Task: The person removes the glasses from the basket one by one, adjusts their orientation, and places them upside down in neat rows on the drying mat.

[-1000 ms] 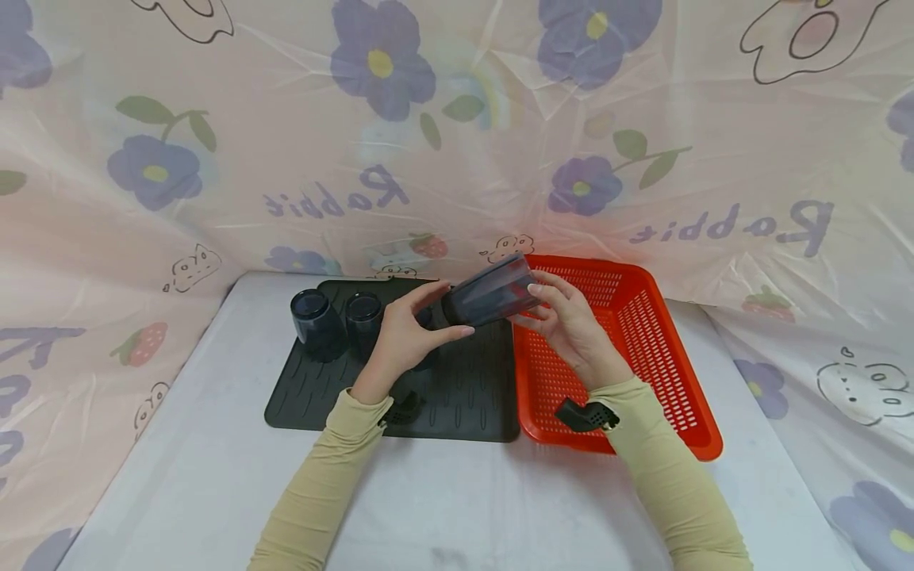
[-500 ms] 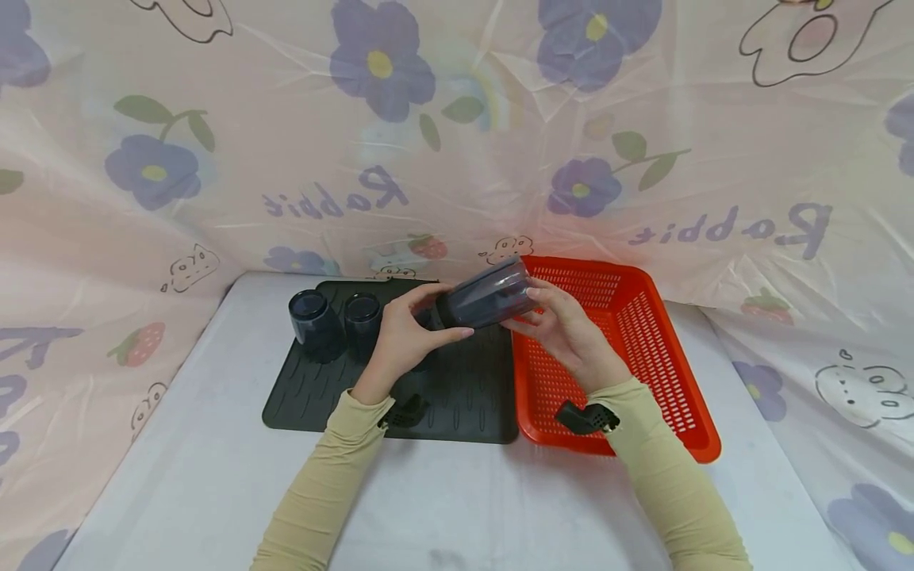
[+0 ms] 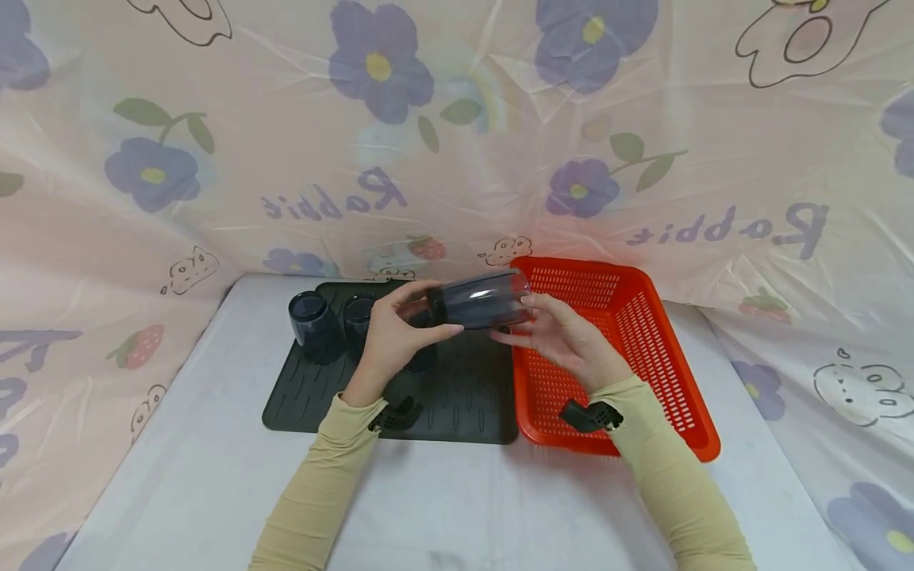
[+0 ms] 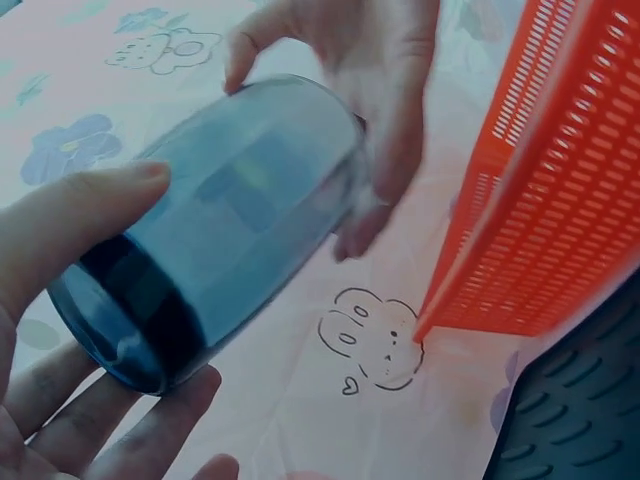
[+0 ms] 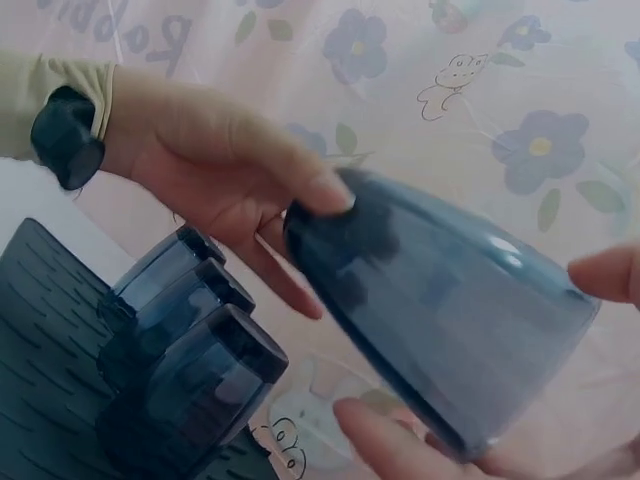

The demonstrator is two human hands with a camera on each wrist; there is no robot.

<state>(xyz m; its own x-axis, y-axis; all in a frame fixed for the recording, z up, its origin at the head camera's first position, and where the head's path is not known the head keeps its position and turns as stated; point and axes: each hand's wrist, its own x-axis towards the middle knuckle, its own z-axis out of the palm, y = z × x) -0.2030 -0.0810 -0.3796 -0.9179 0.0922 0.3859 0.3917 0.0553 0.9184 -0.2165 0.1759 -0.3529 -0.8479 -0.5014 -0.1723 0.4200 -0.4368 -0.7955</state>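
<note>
A dark blue-grey tinted drinking glass (image 3: 481, 300) is held between both hands above the mat, lying nearly on its side. My left hand (image 3: 389, 329) grips its thick base end, thumb on one side and fingers on the other. At the rim end, my right hand (image 3: 567, 337) pinches the glass between thumb and fingers, as the right wrist view also shows. Three similar glasses stand upside down in a row on the black ridged drying mat (image 3: 471, 404): a left glass (image 3: 316, 327), a middle glass (image 3: 357, 313) and a right glass (image 3: 421, 361), partly hidden behind my left hand.
An orange-red perforated plastic basket (image 3: 650, 357) sits right of the mat, beneath my right hand and forearm. A white cloth (image 3: 457, 507) covers the table. Patterned sheeting (image 3: 457, 159) hangs behind and at both sides.
The glass has swung from slanting up to the right to almost level. My left hand has shifted slightly left, and the rim end in my right hand has dropped a little.
</note>
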